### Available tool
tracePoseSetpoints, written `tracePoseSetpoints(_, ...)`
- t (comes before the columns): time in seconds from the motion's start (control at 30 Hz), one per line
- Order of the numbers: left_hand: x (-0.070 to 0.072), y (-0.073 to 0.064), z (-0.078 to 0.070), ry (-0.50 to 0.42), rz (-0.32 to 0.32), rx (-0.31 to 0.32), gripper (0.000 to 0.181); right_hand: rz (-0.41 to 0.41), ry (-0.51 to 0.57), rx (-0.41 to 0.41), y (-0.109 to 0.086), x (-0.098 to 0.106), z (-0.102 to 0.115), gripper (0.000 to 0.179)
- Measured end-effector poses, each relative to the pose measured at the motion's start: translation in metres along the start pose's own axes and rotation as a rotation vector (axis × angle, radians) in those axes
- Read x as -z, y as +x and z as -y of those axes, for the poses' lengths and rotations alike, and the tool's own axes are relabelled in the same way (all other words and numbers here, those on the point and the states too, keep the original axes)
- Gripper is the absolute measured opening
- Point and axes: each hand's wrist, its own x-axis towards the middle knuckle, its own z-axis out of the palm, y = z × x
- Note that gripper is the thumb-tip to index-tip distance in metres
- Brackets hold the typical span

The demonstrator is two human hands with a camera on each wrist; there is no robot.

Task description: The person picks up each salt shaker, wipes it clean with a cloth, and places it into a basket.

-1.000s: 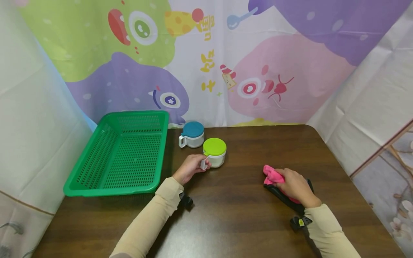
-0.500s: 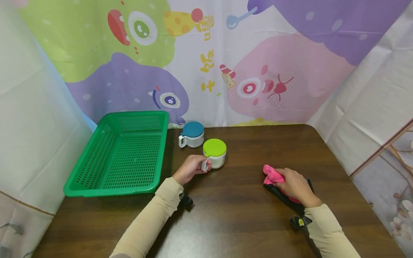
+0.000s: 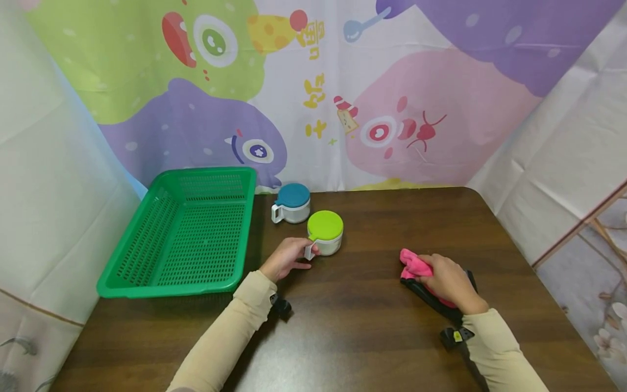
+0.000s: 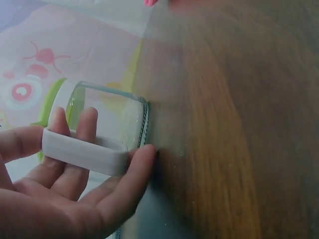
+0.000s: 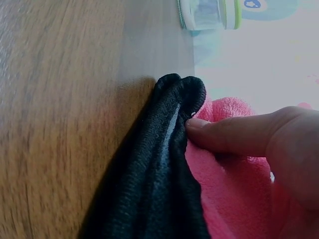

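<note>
A glass jar [image 3: 326, 247] with a lime-green lid and a white handle stands on the table. My left hand [image 3: 288, 257] holds it by the handle [image 4: 82, 153]. In the left wrist view two fingers pass through the handle loop, the thumb rests at its lid end, and another finger lies beside its lower end. At the right, my right hand [image 3: 450, 283] grips a bunched pink cloth [image 3: 412, 264] with black edging [image 5: 144, 164]. The right wrist view shows the thumb pressing on the pink, fuzzy part; the other fingers are mostly hidden.
A similar jar with a blue lid [image 3: 294, 196] stands just behind the green-lidded one. To the left is a green perforated basket [image 3: 245, 234]. The brown table [image 3: 362, 326] ends at a printed cartoon curtain [image 3: 313, 158] at the back.
My left hand has shifted slightly, and one lower finger now stretches out below the handle. The green-lidded jar has barely moved. My right hand stays on the pink cloth.
</note>
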Motion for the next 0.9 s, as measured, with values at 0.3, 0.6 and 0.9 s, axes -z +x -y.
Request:
tracePoseSetpoints(0.3, 0.0000, -0.0024, 0.0012, 0.022, -0.083, -0.042, 0.024, 0.010, 0.005, -0.010, 0.0000, 0.0004, 0.0004, 0.046)
tracePoseSetpoints(0.6, 0.0006, -0.0022, 0.0003, 0.019, -0.169, -0.055, 0.023, 0.007, -0.006, -0.012, -0.0006, -0.0003, 0.0010, 0.047)
tracePoseSetpoints(0.9, 0.0029, -0.0010, 0.0000, -0.038, -0.070, -0.047, 0.025, 0.010, -0.006, -0.009, 0.0002, -0.0006, 0.0002, 0.046)
